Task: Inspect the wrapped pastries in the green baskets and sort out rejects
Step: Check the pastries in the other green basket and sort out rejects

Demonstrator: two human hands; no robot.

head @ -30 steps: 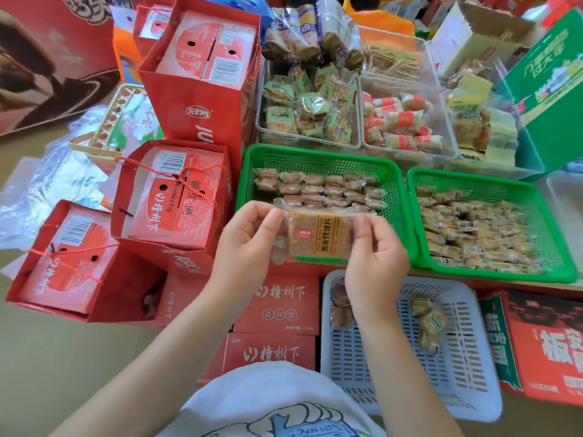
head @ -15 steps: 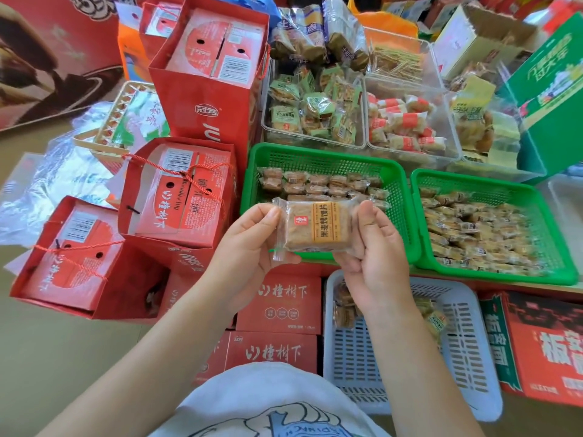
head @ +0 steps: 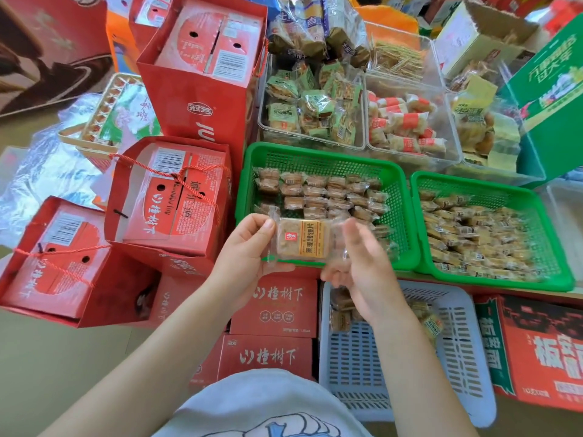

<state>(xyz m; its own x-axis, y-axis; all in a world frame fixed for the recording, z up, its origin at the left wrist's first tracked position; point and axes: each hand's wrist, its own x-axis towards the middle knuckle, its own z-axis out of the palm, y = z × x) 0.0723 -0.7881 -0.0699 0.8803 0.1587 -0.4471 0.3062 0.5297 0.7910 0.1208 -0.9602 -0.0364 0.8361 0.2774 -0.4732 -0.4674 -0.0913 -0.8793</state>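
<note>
Your left hand [head: 249, 247] pinches one wrapped pastry [head: 301, 238] by its left edge, label up, over the near rim of the left green basket [head: 318, 152]. Your right hand [head: 362, 266] hangs just beside it, fingers loosely spread, gripping nothing. A few pieces lie in the white basket [head: 460, 357] below. Judgement: early days; both green baskets, including the right green basket [head: 492, 184], are well stocked.
</note>
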